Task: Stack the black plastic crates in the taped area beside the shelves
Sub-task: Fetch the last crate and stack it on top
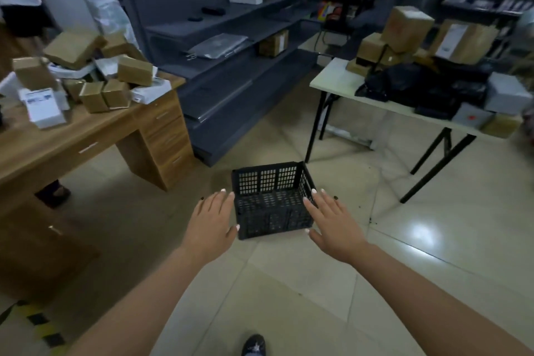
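A single black plastic crate [271, 199] with perforated walls stands open side up on the tiled floor, in the middle of the view. My left hand [212, 222] is spread flat just left of the crate, fingertips near its left rim. My right hand [332, 220] is spread on the crate's right side, fingertips close to its right rim. Neither hand grips it. A strip of yellow and black tape [37, 324] runs across the floor at the bottom left. Grey shelves [231, 66] stand behind the crate.
A wooden desk [95, 136] piled with cardboard boxes stands at the left. At the right is a folding table [335, 78] on black legs, loaded with boxes and black bags. Someone's sandalled foot [56, 192] shows under the desk. My shoe [254, 345] is at the bottom edge.
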Demonstrator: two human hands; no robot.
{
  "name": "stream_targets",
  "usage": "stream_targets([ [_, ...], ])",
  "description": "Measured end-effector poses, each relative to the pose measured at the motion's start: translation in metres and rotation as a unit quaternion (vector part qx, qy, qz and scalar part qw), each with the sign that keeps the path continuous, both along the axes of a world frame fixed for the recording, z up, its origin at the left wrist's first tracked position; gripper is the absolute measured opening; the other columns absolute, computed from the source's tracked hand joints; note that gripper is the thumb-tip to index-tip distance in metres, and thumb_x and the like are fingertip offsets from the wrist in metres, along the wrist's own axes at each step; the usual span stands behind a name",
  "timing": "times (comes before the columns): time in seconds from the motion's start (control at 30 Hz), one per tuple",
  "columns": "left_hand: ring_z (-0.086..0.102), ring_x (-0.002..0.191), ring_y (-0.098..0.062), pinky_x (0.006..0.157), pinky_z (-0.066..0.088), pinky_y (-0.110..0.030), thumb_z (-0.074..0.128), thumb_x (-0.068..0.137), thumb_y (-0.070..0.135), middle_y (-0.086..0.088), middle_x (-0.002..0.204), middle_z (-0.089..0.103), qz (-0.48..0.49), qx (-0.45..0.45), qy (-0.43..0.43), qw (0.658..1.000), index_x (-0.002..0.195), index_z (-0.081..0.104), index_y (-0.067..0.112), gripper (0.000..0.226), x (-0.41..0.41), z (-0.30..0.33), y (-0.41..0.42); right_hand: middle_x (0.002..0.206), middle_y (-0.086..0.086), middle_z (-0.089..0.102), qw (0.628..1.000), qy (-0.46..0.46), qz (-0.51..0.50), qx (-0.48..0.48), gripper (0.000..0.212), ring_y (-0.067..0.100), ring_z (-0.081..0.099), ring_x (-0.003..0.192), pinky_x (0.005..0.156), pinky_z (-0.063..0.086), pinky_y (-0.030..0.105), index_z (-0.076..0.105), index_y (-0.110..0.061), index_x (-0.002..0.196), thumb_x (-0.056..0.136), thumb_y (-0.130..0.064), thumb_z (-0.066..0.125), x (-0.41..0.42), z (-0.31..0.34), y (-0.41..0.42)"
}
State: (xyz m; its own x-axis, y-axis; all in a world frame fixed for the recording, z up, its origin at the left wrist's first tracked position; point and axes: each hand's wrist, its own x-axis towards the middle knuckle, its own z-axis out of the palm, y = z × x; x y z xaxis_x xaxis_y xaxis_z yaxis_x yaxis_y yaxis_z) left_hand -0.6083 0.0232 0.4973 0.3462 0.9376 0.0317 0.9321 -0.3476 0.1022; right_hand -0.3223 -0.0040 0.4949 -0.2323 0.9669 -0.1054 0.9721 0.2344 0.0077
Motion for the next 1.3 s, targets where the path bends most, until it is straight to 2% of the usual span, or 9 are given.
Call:
stream_targets([
  [0.23, 0.019, 0.145, -0.025, 0.118, 0.017, -0.042, 0.046, 0.094, 0.043, -0.008, 0.157, 0.022, -0.022, -0.037, 0.012, 0.999, 0.151, 0.017, 0.012, 0.071, 0.041, -0.005, 0.147, 0.16, 0.007, -0.005, 0.999, 0.013, -0.037, -0.017, 0.068, 0.023, -0.011, 0.146, 0.115, -0.003, 0.038, 0.002, -0.019, 0.151, 0.095, -0.048, 0.023, 0.048, -0.007, 0.129],
  [0.4, 0.012, 0.146, -0.022, 0.12, 0.012, -0.041, 0.041, 0.096, 0.044, -0.006, 0.159, 0.014, -0.019, -0.064, 0.043, 0.997, 0.152, 0.009, 0.014, 0.071, 0.071, -0.014, 0.239, 0.16, 0.008, -0.005, 0.999, 0.021, -0.039, -0.027, 0.068, 0.023, -0.01, 0.146, 0.115, -0.004, 0.037, 0.001, -0.018, 0.151, 0.098, -0.046, 0.031, 0.09, -0.026, 0.224],
  [0.63, 0.011, 0.147, -0.021, 0.121, 0.009, -0.041, 0.043, 0.096, 0.043, -0.005, 0.159, 0.014, 0.05, -0.112, 0.038, 0.992, 0.153, 0.009, 0.015, 0.072, 0.118, -0.053, 0.362, 0.159, 0.007, -0.009, 0.994, 0.029, 0.016, -0.102, 0.069, 0.022, -0.011, 0.146, 0.118, -0.001, 0.039, -0.001, -0.02, 0.151, 0.097, -0.045, 0.034, 0.137, -0.085, 0.38],
  [0.77, 0.016, 0.146, -0.022, 0.119, 0.015, -0.04, 0.045, 0.094, 0.042, -0.006, 0.159, 0.017, 0.109, -0.138, 0.046, 0.983, 0.152, 0.012, 0.014, 0.072, 0.131, -0.083, 0.427, 0.159, 0.007, -0.008, 0.989, 0.016, 0.056, -0.133, 0.07, 0.022, -0.011, 0.146, 0.117, -0.003, 0.039, -0.001, -0.02, 0.151, 0.097, -0.043, 0.035, 0.154, -0.112, 0.456],
  [0.87, 0.019, 0.145, -0.024, 0.117, 0.017, -0.042, 0.046, 0.095, 0.036, -0.008, 0.158, 0.021, 0.143, -0.158, 0.041, 0.976, 0.151, 0.018, 0.012, 0.067, 0.136, -0.103, 0.467, 0.16, 0.007, -0.007, 0.986, 0.023, 0.049, -0.159, 0.071, 0.023, -0.009, 0.146, 0.118, -0.002, 0.039, -0.002, -0.02, 0.151, 0.096, -0.04, 0.038, 0.17, -0.132, 0.507],
  [0.93, 0.021, 0.144, -0.025, 0.118, 0.02, -0.043, 0.047, 0.094, 0.033, -0.009, 0.157, 0.023, 0.144, -0.17, 0.045, 0.974, 0.15, 0.02, 0.011, 0.066, 0.139, -0.121, 0.489, 0.16, 0.008, -0.005, 0.984, 0.039, 0.028, -0.171, 0.073, 0.024, -0.006, 0.146, 0.119, 0.0, 0.039, -0.004, -0.017, 0.151, 0.096, -0.039, 0.039, 0.182, -0.148, 0.535],
  [1.03, 0.016, 0.146, -0.022, 0.119, 0.016, -0.042, 0.042, 0.096, 0.037, -0.005, 0.159, 0.018, 0.159, -0.206, 0.042, 0.965, 0.152, 0.014, 0.014, 0.067, 0.139, -0.157, 0.521, 0.16, 0.01, 0.001, 0.987, 0.064, -0.034, -0.144, 0.072, 0.024, 0.0, 0.146, 0.119, 0.005, 0.038, -0.003, -0.011, 0.15, 0.097, -0.039, 0.037, 0.203, -0.182, 0.569],
  [1.17, 0.011, 0.147, -0.023, 0.12, 0.012, -0.042, 0.035, 0.098, 0.042, -0.006, 0.161, 0.01, 0.169, -0.252, 0.064, 0.951, 0.153, 0.004, 0.014, 0.069, 0.138, -0.216, 0.549, 0.16, 0.009, 0.0, 0.987, 0.031, -0.057, -0.145, 0.072, 0.023, 0.0, 0.146, 0.118, 0.005, 0.036, -0.005, -0.012, 0.15, 0.097, -0.04, 0.035, 0.218, -0.245, 0.588],
  [1.3, 0.011, 0.147, -0.025, 0.12, 0.013, -0.045, 0.04, 0.096, 0.041, -0.009, 0.16, 0.012, 0.18, -0.272, 0.065, 0.943, 0.152, 0.005, 0.012, 0.073, 0.137, -0.295, 0.565, 0.16, 0.009, -0.002, 0.98, 0.012, -0.07, -0.188, 0.071, 0.023, -0.001, 0.146, 0.118, 0.005, 0.036, -0.005, -0.012, 0.15, 0.097, -0.04, 0.034, 0.218, -0.328, 0.594],
])
